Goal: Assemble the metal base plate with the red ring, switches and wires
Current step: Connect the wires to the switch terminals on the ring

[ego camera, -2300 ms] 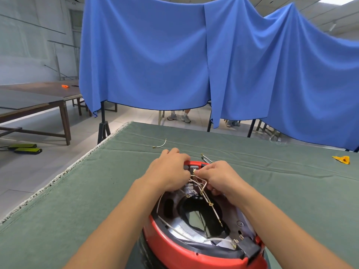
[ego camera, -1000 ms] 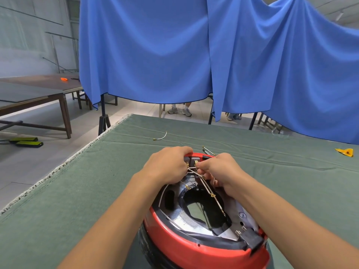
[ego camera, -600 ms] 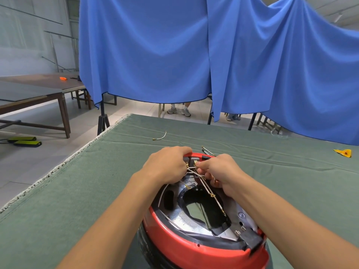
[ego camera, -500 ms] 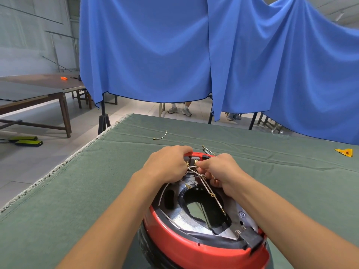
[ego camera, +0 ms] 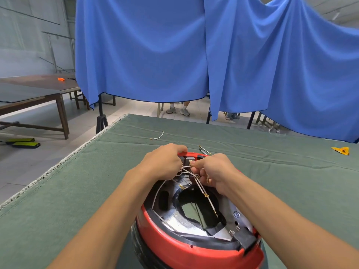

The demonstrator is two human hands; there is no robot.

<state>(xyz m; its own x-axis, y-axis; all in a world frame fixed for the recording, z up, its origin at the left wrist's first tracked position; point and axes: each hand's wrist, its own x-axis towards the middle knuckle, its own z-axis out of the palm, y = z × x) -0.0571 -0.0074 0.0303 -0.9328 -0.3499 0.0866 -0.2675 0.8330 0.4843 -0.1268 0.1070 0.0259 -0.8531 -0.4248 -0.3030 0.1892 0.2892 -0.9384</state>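
The round metal base plate already sits inside the glossy red plastic ring, and the whole assembly rests on the green felt tabletop right in front of me. A black switch block is seated at the near rim with its tabs showing, and another dark switch sits at the far rim, where I am working. My left hand is curled over that far edge, gripping the ring and the thin white wires beside the switch. My right hand pinches a brass-tipped wire end between thumb and forefinger, just at the switch's terminal. I judge the job is well past halfway: plate, ring and switches are in place, but the wiring is unfinished. Several wires with brass terminals hang loose across the plate's central opening, not yet connected. One short spare wire lies farther out on the tabletop, well apart.
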